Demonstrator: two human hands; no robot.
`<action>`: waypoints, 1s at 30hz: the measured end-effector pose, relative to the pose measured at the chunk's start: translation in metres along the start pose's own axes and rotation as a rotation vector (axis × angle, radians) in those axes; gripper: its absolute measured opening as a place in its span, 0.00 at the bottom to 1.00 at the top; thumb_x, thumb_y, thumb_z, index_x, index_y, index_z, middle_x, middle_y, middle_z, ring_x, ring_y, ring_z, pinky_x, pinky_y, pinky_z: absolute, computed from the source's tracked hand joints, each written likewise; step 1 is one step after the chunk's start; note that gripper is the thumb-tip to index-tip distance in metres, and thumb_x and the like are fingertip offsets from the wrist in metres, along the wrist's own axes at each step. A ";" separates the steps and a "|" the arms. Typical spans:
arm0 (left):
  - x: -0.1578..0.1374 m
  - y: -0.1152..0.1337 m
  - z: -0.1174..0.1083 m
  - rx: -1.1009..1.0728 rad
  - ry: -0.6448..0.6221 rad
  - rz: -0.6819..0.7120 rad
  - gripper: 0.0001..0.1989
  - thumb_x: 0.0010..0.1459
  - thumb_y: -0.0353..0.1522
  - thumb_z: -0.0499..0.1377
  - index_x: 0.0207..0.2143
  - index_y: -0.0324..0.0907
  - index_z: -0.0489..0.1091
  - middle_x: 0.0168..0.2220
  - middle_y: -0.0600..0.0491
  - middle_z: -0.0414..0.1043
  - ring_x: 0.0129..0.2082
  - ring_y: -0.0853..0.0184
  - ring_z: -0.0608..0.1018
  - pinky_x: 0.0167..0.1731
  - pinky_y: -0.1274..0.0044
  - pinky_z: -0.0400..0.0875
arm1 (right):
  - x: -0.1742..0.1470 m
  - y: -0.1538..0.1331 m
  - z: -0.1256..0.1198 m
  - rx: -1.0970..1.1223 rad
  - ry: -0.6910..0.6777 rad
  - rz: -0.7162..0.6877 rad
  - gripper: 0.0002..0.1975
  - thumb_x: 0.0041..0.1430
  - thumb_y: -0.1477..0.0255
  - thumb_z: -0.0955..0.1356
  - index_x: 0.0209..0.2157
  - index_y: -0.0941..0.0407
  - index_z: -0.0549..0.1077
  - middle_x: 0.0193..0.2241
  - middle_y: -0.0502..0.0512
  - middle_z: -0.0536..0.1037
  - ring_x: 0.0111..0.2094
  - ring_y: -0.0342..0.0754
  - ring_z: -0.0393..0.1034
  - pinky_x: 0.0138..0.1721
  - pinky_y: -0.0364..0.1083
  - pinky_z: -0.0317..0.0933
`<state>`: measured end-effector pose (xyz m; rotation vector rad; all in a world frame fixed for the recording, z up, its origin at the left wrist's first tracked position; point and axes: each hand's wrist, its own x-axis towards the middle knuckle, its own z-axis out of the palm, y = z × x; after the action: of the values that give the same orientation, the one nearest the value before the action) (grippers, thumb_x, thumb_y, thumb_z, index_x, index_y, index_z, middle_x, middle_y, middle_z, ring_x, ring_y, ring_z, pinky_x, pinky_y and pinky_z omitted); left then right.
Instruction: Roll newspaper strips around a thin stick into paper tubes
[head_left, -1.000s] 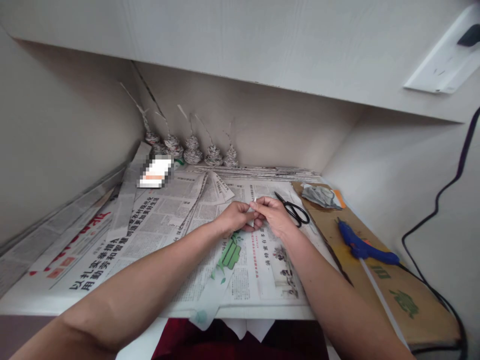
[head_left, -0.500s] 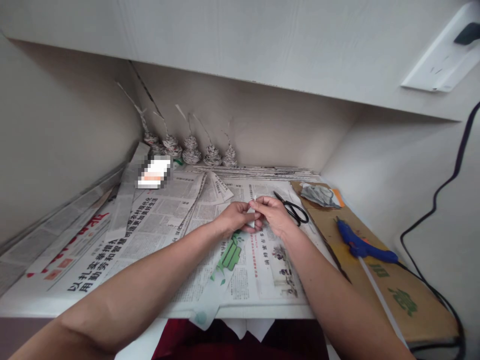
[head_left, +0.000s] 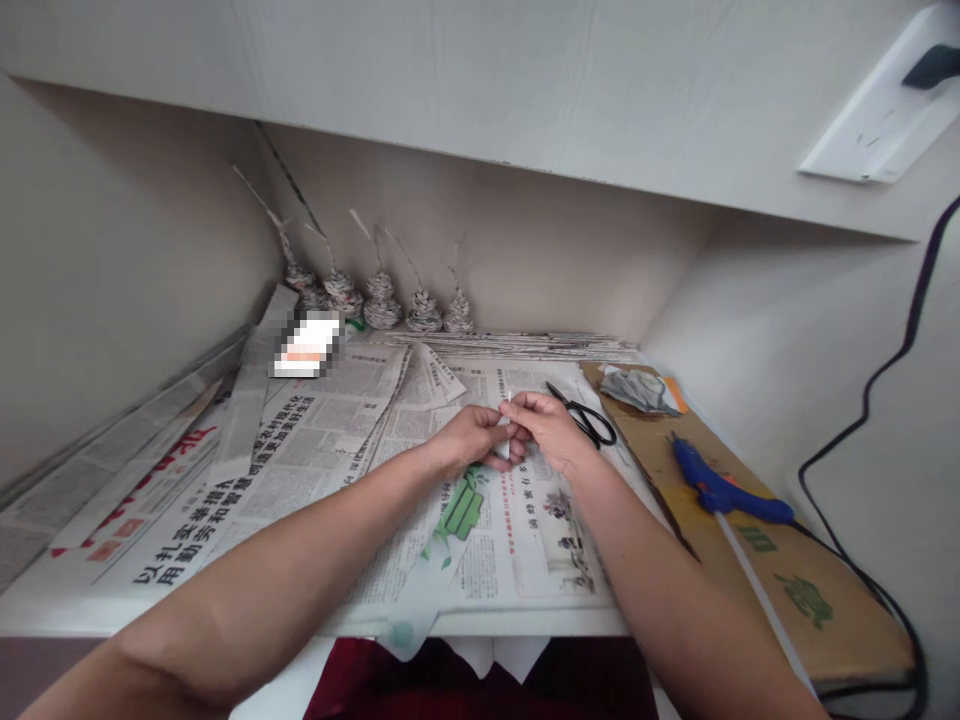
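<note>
Over the newspaper [head_left: 390, 470] on the table, my left hand [head_left: 474, 437] and my right hand [head_left: 546, 430] meet, fingertips together. Both pinch the upper end of a newspaper strip [head_left: 420, 600] with green print, which appears rolled narrow, its white tip poking up between the fingers. The strip's loose lower end slants down to the left and hangs over the table's front edge. Black-handled scissors [head_left: 594, 422] lie just right of my right hand, not touched by it. Parts of the fingers hide the held section.
Several gourd-shaped woven paper pieces [head_left: 382, 300] stand at the back left. Behind the newspaper lie thin paper rolls [head_left: 517, 347]. On the right, cardboard [head_left: 750, 580] carries a blue glue gun [head_left: 727, 495] and a crumpled grey wad [head_left: 637, 390]. A black cord [head_left: 870, 400] runs down the wall.
Hardly anything differs. My fingers shift slightly on the strip, and the whole view moves a touch.
</note>
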<state>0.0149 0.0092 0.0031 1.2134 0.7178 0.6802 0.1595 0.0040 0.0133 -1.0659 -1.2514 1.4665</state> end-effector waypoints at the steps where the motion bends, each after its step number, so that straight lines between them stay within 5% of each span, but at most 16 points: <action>1: 0.000 -0.001 0.000 0.007 -0.007 0.003 0.21 0.43 0.42 0.65 0.31 0.33 0.72 0.27 0.47 0.73 0.27 0.67 0.77 0.28 0.76 0.74 | 0.000 0.000 0.000 0.004 0.022 0.003 0.18 0.43 0.59 0.73 0.25 0.56 0.65 0.12 0.44 0.68 0.10 0.41 0.62 0.10 0.40 0.56; 6: 0.001 -0.004 -0.001 0.066 -0.012 -0.001 0.20 0.43 0.43 0.65 0.29 0.33 0.72 0.27 0.46 0.74 0.26 0.67 0.77 0.26 0.76 0.73 | 0.001 0.002 0.002 0.021 0.091 0.017 0.19 0.41 0.58 0.74 0.24 0.55 0.64 0.11 0.43 0.66 0.09 0.42 0.61 0.09 0.40 0.55; 16: 0.000 0.001 0.000 0.002 -0.005 -0.029 0.20 0.45 0.43 0.64 0.32 0.33 0.72 0.26 0.47 0.73 0.26 0.68 0.77 0.28 0.75 0.74 | -0.003 -0.005 -0.001 0.021 -0.062 0.008 0.17 0.46 0.58 0.72 0.29 0.56 0.67 0.11 0.44 0.67 0.11 0.44 0.63 0.12 0.43 0.61; 24: 0.002 -0.007 -0.002 0.029 0.006 -0.018 0.20 0.40 0.41 0.67 0.28 0.33 0.71 0.25 0.48 0.73 0.26 0.67 0.77 0.30 0.74 0.74 | 0.003 0.000 0.000 0.011 0.118 -0.008 0.17 0.40 0.62 0.74 0.24 0.56 0.66 0.13 0.44 0.67 0.11 0.40 0.62 0.12 0.39 0.56; 30: 0.001 -0.004 0.000 0.069 0.032 -0.061 0.22 0.42 0.44 0.65 0.29 0.32 0.73 0.27 0.45 0.74 0.26 0.66 0.77 0.27 0.74 0.74 | 0.000 0.001 0.001 0.023 0.053 0.012 0.18 0.44 0.58 0.72 0.26 0.56 0.65 0.12 0.43 0.66 0.09 0.43 0.61 0.09 0.40 0.54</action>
<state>0.0159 0.0095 -0.0015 1.2411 0.8079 0.6293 0.1581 0.0041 0.0127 -1.0919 -1.1906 1.4491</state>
